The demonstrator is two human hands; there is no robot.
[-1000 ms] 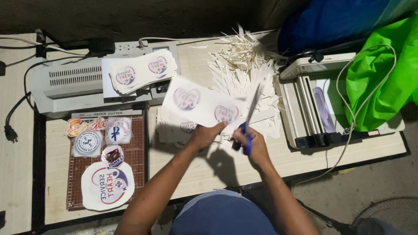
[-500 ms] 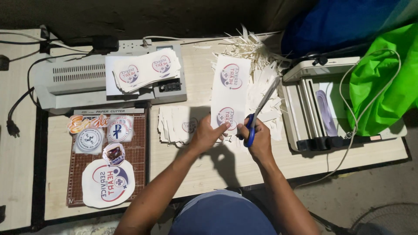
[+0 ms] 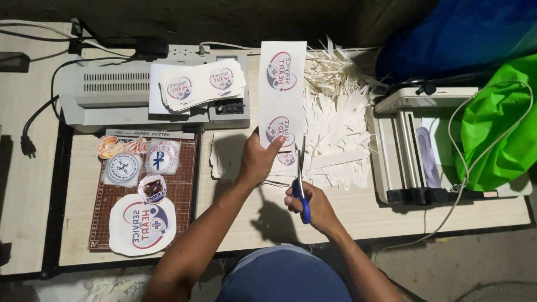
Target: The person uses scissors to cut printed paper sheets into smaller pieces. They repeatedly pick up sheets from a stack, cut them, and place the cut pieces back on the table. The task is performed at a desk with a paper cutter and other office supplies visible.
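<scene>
My left hand [image 3: 258, 159] pinches the near end of a long white printed sheet [image 3: 281, 95] bearing two round red-and-blue emblems; the sheet stands lengthwise, pointing away from me. My right hand [image 3: 312, 206] grips blue-handled scissors [image 3: 301, 184], their blades pointing up along the sheet's right edge at its near end. Under the sheet lies a small stack of similar printed sheets [image 3: 224, 159] on the wooden table [image 3: 358, 210].
A heap of white paper offcuts [image 3: 335, 123] lies right of the sheet. A grey laminator [image 3: 112, 95] at the back left carries a stack of printed sheets [image 3: 198, 84]. A brown paper cutter mat [image 3: 179, 193] with several cut-out emblems lies left. Another machine [image 3: 414, 145] and a green bag [image 3: 498, 128] stand right.
The sheet has swung from slanted across the table to pointing straight away from me. My right hand with the scissors has moved down to the sheet's near right edge.
</scene>
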